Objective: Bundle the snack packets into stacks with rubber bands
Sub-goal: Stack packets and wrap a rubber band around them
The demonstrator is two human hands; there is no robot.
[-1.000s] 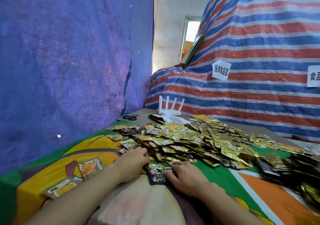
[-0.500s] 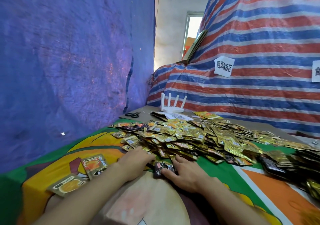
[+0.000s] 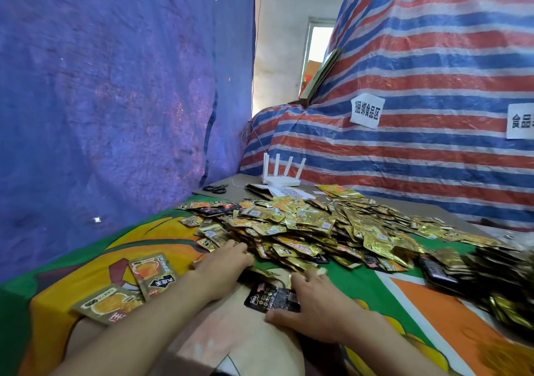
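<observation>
Packet pile (image 3: 303,225) fills tabletop (image 3: 404,297) middle through far edge; dark stacks (image 3: 445,268) crowd right edge. Blue tarp (image 3: 115,101) walls left edge, striped tarp (image 3: 419,159) the far side. Router (image 3: 281,179) and scissors (image 3: 216,188) at far left corner. Two loose packets (image 3: 153,274) by left edge. Left hand (image 3: 222,266) and right hand (image 3: 318,309), pinching black packet (image 3: 271,297), take near-edge middle. Bare tabletop toward near right corner.

The single head camera is looking forward and down, hovering close over the packet pile (image 3: 303,231), facing the striped tarp (image 3: 433,72).

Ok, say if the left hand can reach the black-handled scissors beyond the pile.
Probably, at a stretch: the black-handled scissors lie uncovered beyond the gold packet pile by the left hand.
</observation>
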